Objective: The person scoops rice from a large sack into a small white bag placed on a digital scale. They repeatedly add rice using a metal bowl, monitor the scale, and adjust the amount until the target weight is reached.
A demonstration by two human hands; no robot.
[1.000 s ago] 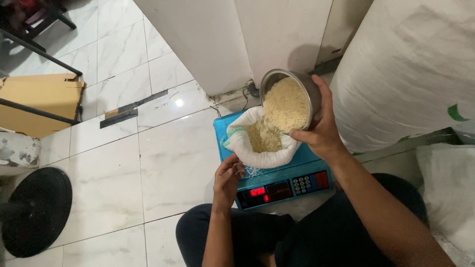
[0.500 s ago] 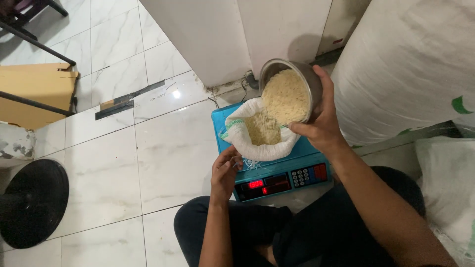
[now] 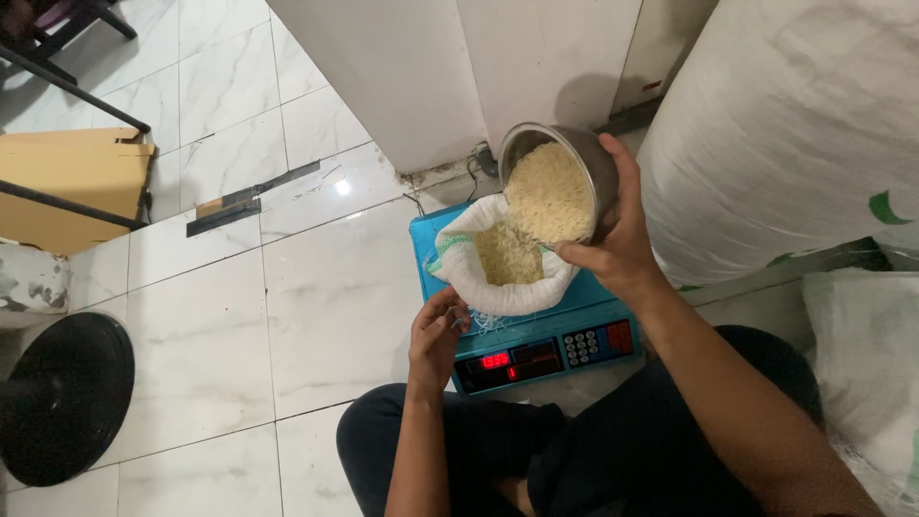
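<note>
Open tiled floor (image 3: 316, 316) lies from seven to ten o'clock of the blue scale (image 3: 536, 335). At three o'clock the big white sack (image 3: 795, 134) crowds close; the white wall panel (image 3: 459, 67) blocks twelve. A black round base (image 3: 62, 397) sits far at eight.

A grain shop's storeroom floor: a blue weighing scale (image 3: 536, 335) with red digits sits on white marble tiles (image 3: 335, 306), huge woven sacks (image 3: 795, 134) stand just right of it, flattened cardboard (image 3: 72, 182) lies far left.
</note>
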